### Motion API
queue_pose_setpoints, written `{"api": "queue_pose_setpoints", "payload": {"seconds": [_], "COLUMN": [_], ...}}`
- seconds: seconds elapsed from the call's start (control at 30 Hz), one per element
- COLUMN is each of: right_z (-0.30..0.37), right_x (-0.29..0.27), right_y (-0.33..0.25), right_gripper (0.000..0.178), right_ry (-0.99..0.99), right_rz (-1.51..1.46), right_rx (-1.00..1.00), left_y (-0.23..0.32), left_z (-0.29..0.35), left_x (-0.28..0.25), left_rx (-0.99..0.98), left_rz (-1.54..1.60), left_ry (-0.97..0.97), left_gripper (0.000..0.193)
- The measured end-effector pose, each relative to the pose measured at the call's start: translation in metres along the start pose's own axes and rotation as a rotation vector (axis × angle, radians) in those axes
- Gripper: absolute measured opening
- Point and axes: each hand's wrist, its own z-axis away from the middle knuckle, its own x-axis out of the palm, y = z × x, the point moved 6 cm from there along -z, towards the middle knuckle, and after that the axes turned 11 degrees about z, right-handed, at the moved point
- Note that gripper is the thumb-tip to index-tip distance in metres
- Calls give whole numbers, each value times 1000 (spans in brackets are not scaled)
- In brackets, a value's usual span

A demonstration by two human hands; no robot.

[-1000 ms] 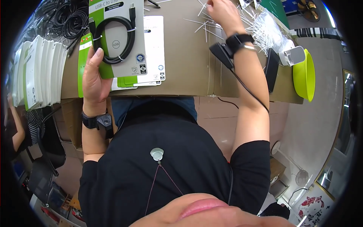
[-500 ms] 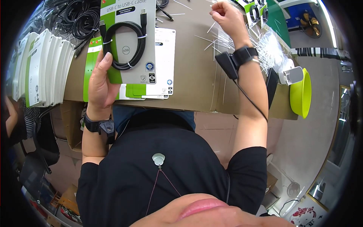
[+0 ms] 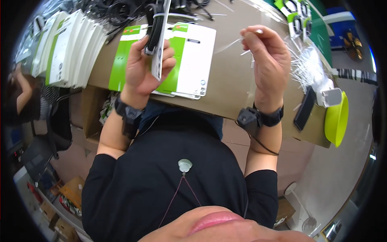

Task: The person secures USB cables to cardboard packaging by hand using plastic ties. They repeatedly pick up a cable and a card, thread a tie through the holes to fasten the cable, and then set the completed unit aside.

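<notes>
Left hand (image 3: 147, 66) is clamped on a packaging card (image 3: 160, 44) with a coiled black cable (image 3: 154, 28) on its face: thumb on one side, fingers wrapped over the other. The card is lifted off the table and turned edge-on to the camera, so only its thin white edge shows. Its long axis runs roughly 12 to 6 o'clock, top tipped slightly toward 1.

Right hand (image 3: 268, 60) is raised level with it, thumb and forefinger pinched together on a thin clear plastic tie (image 3: 236, 40). The tie's free end sticks out toward 9 o'clock, straight at the card. Open gap between them, not touching.

Key relation: the card lies at 9 o'clock from the right-hand pinch, and the tie's axis sits about square to the card's long axis. The right hand is the one nearer the tie supply: a loose heap of clear ties (image 3: 306, 66) on the cardboard table (image 3: 234, 86) at its 3 o'clock.

Under the left hand, flat on the table: more green-and-white cards (image 3: 187, 60). At 9 to 10 o'clock, a row of white cards on edge (image 3: 66, 48). A phone (image 3: 305, 108) and green bowl (image 3: 338, 119) sit at 4 o'clock from the right hand.
</notes>
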Motion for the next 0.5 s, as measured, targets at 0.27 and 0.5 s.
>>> {"api": "queue_pose_setpoints", "payload": {"seconds": [0.27, 0.5], "right_z": [39, 44], "right_x": [50, 70], "right_y": [15, 29], "right_gripper": [13, 13], "right_ry": [-23, -97], "right_rz": [-629, -634], "right_rx": [152, 227], "left_y": [-14, -22], "left_z": [5, 6], "left_x": [-7, 0], "left_rx": [-115, -148], "left_rz": [275, 315], "left_ry": [48, 24], "left_gripper": [36, 37]}}
